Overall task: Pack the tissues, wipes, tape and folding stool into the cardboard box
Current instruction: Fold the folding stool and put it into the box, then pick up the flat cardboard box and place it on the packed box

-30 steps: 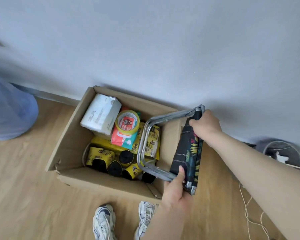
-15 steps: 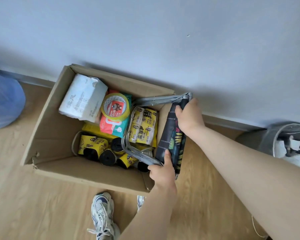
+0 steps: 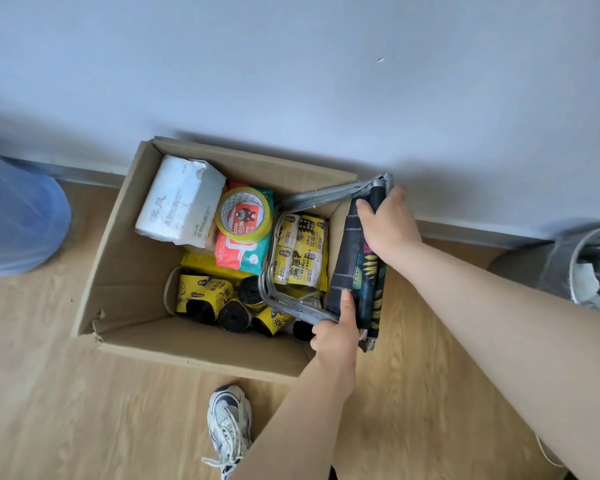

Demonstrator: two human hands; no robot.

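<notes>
An open cardboard box (image 3: 125, 258) stands on the wood floor against the wall. Inside lie a white tissue pack (image 3: 179, 202), a pink and teal wipes pack (image 3: 245, 252) with a yellow tape roll (image 3: 243, 213) on top, and several yellow and black bag rolls (image 3: 215, 299). The folding stool (image 3: 355, 268), metal frame and dark flowered fabric, stands folded over the box's right wall, its legs inside the box. My left hand (image 3: 336, 332) grips its near end. My right hand (image 3: 390, 225) grips its far end.
A blue translucent container (image 3: 18, 216) stands on the floor at the left. A metal bin (image 3: 584, 268) sits at the right by the wall. My white sneaker (image 3: 229, 427) is on the floor in front of the box. A cord (image 3: 548, 455) lies at lower right.
Both hands have carried the stool a little left and down, so its metal legs sit deeper in the box. The view has shifted; the box contents have not moved.
</notes>
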